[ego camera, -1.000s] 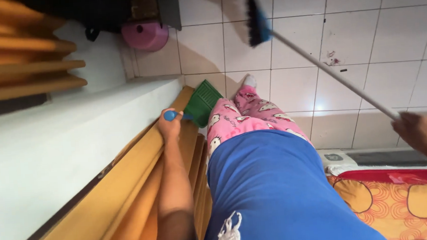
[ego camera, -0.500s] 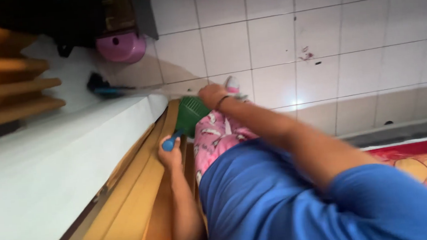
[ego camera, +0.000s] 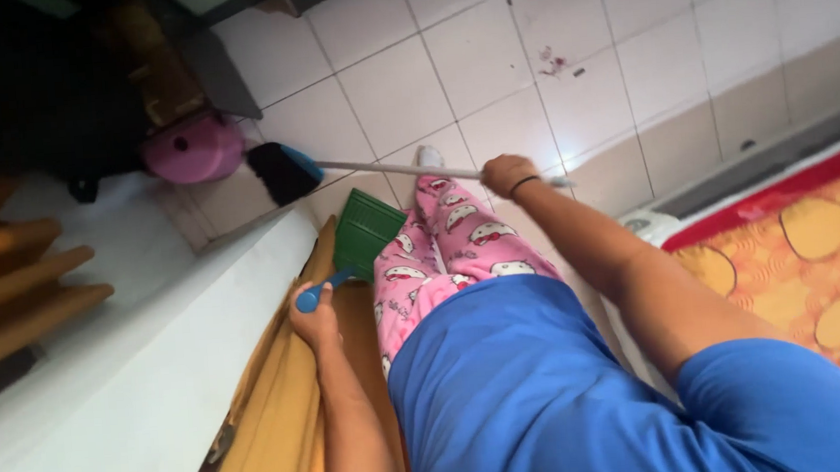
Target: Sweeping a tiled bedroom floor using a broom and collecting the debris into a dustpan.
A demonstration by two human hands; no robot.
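The broom (ego camera: 282, 172) has a dark bristle head capped in blue and a long pale, thin stick. It lies nearly level across the white tiled floor, the head at about ten o'clock in the view, close beside a pink round tub, and the stick running toward three o'clock, where it passes into the right hand. The dustpan (ego camera: 366, 232) is green plastic with a ribbed tray and a blue, round-ended handle. Held by that handle in the left hand, it hangs near the view's centre, the tray pointing toward one o'clock, just beside the pink trouser leg.
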